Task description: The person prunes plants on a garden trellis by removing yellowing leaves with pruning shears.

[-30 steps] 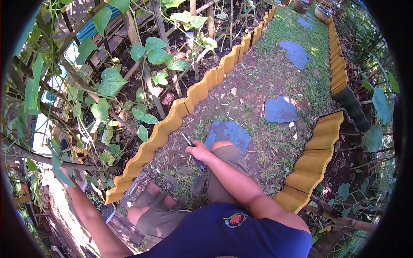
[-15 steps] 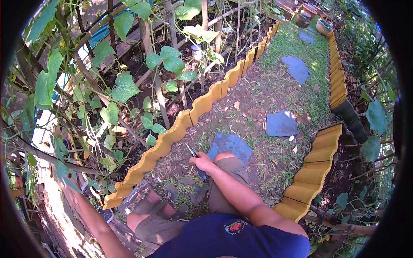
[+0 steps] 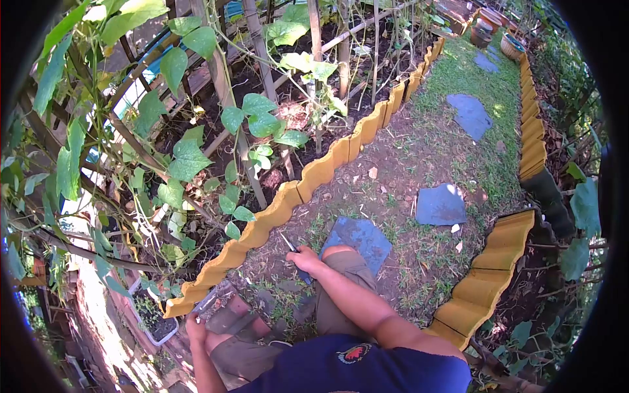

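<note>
My right hand [image 3: 306,260] is wrapped round garden snips [image 3: 288,243], whose slim silver blades point up and left past the fingers. The dark handle shows below the fist. This hand is by my right knee, beside a blue-grey stepping stone [image 3: 370,241]. My left hand [image 3: 195,327] is beside my left knee, near the close end of the yellow wavy edging [image 3: 262,226]. Its fingers are curled together; what they hold, if anything, is too small to make out.
Climbing vines with broad leaves [image 3: 189,159] hang on wooden stakes [image 3: 259,49] at the left. A white planter box [image 3: 164,339] stands low left. More yellow edging [image 3: 488,272] runs along the right. Stepping stones [image 3: 441,204] lead toward pots [image 3: 481,34] at the back.
My left hand has come back from the leaves at the far left to beside my left knee. My right hand still grips the snips. The view has shifted slightly left.
</note>
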Demonstrator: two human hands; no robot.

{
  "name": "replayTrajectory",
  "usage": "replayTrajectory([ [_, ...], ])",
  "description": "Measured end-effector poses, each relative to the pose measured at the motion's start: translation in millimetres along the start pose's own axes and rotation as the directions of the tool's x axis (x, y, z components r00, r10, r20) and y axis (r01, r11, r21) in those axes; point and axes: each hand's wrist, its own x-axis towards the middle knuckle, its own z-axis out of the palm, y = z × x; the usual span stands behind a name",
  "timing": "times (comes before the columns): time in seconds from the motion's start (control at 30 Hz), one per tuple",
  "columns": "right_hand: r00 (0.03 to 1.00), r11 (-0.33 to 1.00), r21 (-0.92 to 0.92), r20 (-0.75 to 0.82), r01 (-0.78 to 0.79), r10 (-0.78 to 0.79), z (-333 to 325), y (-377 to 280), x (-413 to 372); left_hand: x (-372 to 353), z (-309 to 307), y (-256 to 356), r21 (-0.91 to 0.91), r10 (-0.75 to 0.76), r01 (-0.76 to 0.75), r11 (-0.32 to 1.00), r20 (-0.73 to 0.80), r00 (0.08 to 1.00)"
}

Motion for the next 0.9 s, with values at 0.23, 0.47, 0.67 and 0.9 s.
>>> replayTrajectory([
  [0.23, 0.968, 0.919, 0.364, 0.242, -0.153, 0.065, 9.6, 12.3, 55.8, -117.6, 41.7, 329.1, -0.286, 0.759, -0.713, 0.641, 0.093, 0.645],
  [0.47, 0.86, 0.605, 0.647, 0.493, -0.465, 0.133, 14.8, 24.9, 100.8, -162.4, 124.8, 418.4, -0.334, 0.956, -0.897, 0.29, 0.132, 0.261],
  [0.67, 0.849, 0.658, 0.578, 0.494, -0.483, 0.189, 8.8, 26.4, 113.7, -119.5, 138.2, 414.6, -0.35, 0.958, -0.893, 0.284, 0.07, 0.278],
  [0.9, 0.946, 0.734, 0.612, 0.296, -0.295, 0.134, -40.8, 17.7, 102.4, -70.4, 108.2, 453.7, -0.305, 0.891, -0.873, 0.382, -0.129, 0.435],
])
